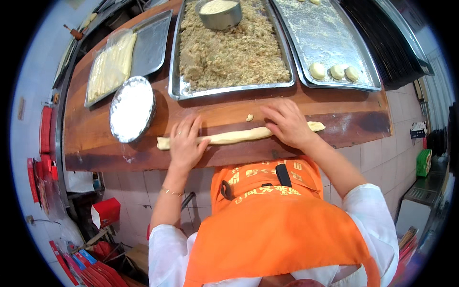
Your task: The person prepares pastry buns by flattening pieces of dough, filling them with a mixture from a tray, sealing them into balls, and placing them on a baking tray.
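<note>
A long pale dough rope [236, 137] lies along the wooden table [363, 110] near its front edge. My left hand [186, 143] rests over the rope toward its left end, fingers apart and touching it. Right of it, my right hand [287, 124] lies over the rope's right part, its fingers spread and slightly bent. A small dough scrap [249, 117] sits just behind the rope, between both hands. At the left of the rope stands a foil-rimmed bowl of white powder [130, 107].
A large tray of crumbly filling [232, 57] holds a metal bowl [220, 14]. A floured tray [325, 33] with several dough balls [337, 71] is at right. A tray [150, 43] with plastic-covered dough [110, 64] is at left, stacked dark trays [392, 57] far right.
</note>
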Demonstrator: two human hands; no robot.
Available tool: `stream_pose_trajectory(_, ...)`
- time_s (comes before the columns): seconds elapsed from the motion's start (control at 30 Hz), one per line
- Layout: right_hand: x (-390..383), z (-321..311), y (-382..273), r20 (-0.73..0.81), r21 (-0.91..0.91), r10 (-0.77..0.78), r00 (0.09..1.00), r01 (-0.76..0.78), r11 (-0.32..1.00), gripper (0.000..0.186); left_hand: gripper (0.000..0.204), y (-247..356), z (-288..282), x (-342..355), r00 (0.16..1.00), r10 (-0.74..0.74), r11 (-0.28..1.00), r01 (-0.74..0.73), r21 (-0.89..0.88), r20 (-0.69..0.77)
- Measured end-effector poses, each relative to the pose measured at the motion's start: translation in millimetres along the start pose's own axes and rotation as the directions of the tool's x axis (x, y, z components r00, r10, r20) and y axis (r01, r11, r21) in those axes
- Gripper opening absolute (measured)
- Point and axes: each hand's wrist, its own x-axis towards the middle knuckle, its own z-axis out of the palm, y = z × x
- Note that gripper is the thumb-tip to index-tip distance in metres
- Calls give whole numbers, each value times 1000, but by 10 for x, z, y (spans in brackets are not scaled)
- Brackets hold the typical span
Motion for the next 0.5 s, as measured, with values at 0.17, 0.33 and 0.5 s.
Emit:
stream_pose_trajectory(0.17,-505,-63,184,71,-14,78,994,-77,997,35,54,-668,-202,-530,996,13,994,-23,109,88)
stream_pose_trajectory(0.33,-264,-9,76,122,-17,97,988,-96,995,28,47,-949,-506,-461,976,-73,974,25,226,207)
stream_pose_trajectory(0.5,-421,-363,130,124,47,202,972,-209,977,39,50,-70,-399,-117,998,-15,995,21,-98,65)
